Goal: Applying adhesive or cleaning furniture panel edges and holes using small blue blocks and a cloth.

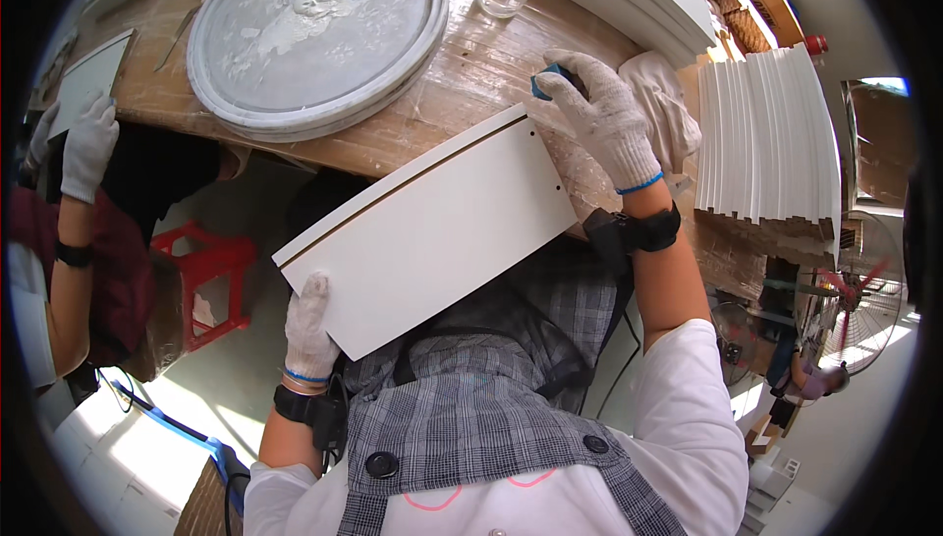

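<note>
No packages, labels, signs or screens can be made out anywhere in this view from the head camera.

A white panel (432, 231) with a dark stripe sits centre frame, white gloves with blue cuffs on both hands, a red stool (211, 276) at left.

Gloved left hand (310, 325) curls low; gloved right hand (601, 119) reaches forward, fingers bent.
</note>
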Demonstrator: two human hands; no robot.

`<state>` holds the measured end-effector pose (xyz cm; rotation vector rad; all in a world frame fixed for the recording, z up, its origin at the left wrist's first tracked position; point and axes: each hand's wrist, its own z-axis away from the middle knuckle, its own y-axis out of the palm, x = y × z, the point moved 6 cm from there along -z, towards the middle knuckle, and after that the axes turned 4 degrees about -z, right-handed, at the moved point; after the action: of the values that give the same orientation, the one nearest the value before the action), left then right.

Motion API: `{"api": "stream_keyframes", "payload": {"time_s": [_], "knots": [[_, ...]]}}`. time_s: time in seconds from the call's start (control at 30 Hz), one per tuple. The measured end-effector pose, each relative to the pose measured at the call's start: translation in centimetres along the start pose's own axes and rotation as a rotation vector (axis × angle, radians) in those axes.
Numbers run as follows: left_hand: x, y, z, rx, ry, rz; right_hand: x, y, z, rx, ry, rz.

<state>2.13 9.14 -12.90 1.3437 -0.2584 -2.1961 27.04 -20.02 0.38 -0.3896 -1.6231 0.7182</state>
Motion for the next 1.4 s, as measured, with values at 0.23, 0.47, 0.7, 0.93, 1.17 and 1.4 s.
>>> {"api": "stream_keyframes", "payload": {"time_s": [0.23, 0.47, 0.7, 0.93, 1.17, 1.4], "knots": [[-0.2, 0.2, 0.2, 0.006, 0.013, -0.044, 1.0, 0.3, 0.6, -0.034, -0.109, 0.003], [-0.4, 0.3, 0.2, 0.018, 0.013, -0.029, 2.9, 0.5, 1.1, -0.066, -0.393, 0.308], [-0.5, 0.4, 0.3, 0.009, 0.017, 0.028, 2.7, 0.5, 1.2, -0.124, -0.366, 0.209], [-0.5, 0.4, 0.4, 0.006, 0.021, 0.020, 2.8, 0.7, 1.5, -0.139, -0.320, 0.219], [-0.6, 0.6, 0.2, 0.014, 0.023, -0.036, 0.7, -1.6, 3.6, -0.219, -0.020, -0.300], [-0.4, 0.5, 0.1, 0.089, 0.050, 0.042, -4.4, -0.7, 12.4, -0.251, 0.513, -1.303]]}}
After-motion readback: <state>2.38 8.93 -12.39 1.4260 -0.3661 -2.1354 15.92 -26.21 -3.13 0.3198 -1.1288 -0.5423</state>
